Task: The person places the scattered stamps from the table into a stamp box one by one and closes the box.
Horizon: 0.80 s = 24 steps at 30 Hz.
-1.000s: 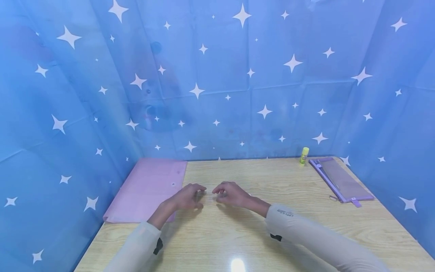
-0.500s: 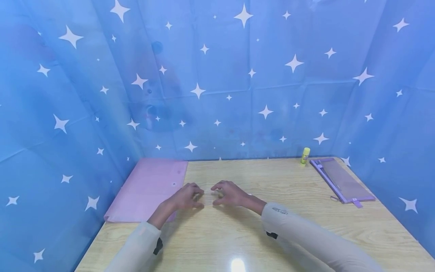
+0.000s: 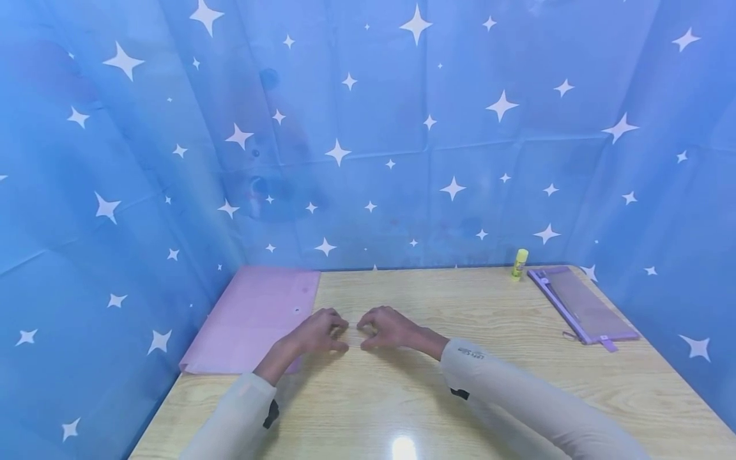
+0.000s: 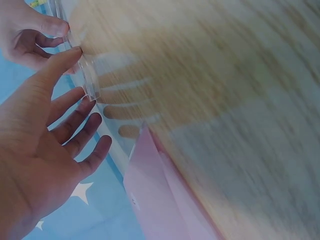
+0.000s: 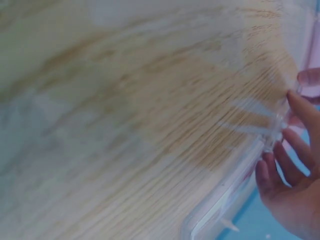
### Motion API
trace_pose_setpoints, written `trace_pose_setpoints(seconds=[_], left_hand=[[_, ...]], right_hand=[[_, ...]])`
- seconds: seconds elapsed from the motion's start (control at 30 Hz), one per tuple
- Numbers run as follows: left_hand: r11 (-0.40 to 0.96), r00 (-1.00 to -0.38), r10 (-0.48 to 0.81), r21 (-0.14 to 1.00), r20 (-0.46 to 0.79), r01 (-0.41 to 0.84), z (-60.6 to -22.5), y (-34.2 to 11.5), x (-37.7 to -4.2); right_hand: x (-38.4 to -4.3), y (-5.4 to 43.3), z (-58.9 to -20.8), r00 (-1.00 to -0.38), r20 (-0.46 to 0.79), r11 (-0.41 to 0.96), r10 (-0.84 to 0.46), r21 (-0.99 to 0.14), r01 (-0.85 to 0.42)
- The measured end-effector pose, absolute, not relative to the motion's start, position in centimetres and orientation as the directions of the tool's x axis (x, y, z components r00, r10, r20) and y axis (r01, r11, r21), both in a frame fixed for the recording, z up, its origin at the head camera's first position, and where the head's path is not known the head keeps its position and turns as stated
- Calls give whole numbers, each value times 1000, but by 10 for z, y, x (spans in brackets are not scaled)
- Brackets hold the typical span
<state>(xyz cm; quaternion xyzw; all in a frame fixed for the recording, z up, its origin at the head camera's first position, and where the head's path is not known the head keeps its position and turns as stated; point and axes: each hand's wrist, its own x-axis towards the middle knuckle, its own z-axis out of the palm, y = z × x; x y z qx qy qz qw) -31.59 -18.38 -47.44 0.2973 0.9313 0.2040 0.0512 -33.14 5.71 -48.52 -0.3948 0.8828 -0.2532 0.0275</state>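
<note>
Pinching the clear plastic piece (image 4: pixel 90 79) between them over the worktop (image 3: pixel 345 409), your left hand (image 3: pixel 317 333) and right hand (image 3: pixel 392 328) share a thumb-and-finger grip. Match the pressure on both sides so it won't twist!

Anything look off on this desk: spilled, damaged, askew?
Nothing stands out. Glue stick stands upright; pink folder and purple-trimmed pouch lie on the table. No spill visible. The clear plastic piece held between left hand and right hand is too faint to check for cracks.
</note>
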Motion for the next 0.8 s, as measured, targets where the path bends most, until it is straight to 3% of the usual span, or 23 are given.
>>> trace_pose_setpoints(seconds=[0.5, 0.8], left_hand=[[753, -831, 554, 393, 53, 527, -474, -179, -316], [721, -813, 576, 415, 86, 555, -469, -166, -321]], right_hand=[[-332, 68, -480, -643, 170, 519, -747, -455, -723], [-328, 89, -469, -665, 169, 508, -727, -520, -687]])
